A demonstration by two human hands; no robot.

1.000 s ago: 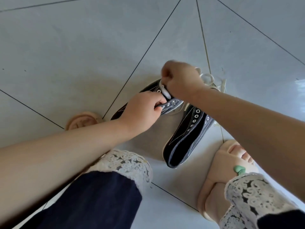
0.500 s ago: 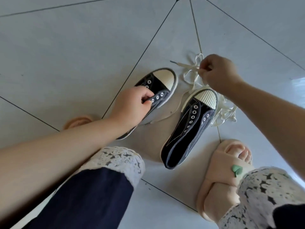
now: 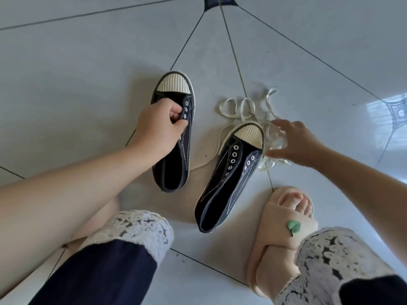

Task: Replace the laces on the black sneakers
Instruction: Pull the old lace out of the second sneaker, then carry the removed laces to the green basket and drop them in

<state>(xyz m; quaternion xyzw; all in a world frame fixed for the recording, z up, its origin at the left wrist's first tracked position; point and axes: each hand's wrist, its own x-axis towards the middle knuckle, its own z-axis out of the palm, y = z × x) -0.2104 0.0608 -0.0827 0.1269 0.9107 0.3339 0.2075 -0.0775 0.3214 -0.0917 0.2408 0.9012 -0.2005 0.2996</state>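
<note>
View from above, looking down at a pale tiled floor (image 3: 88, 62) where a person crouches over two black canvas sneakers with cream ribbed toe caps. Neither shoe has a lace in its eyelets. The first sneaker (image 3: 172, 170) lies to the left, toe pointing away from the person. The left hand (image 3: 158, 126) sits on top of its front half, with fingers curled and the thumb closed against them, pinching the edge of the upper beside a row of metal eyelets. The second sneaker (image 3: 229, 179) lies to the right and nearer the person, angled with its toe up and to the right, and no hand touches it. A loose tangle of cream laces (image 3: 248, 106) rests on the floor around and just beyond that toe, spilling down its right side. The right hand (image 3: 295, 144) hovers over the right part of this tangle, just beside the toe cap, fingers spread wide and gripping nothing; its fingertips are blurred, so contact with the laces cannot be confirmed. In the foreground are dark trousers with white lace-trimmed cuffs (image 3: 136, 227), and the right foot wears a beige open-toe slipper (image 3: 279, 238) bearing a small green leaf charm (image 3: 294, 226), near the second sneaker's heel.
</note>
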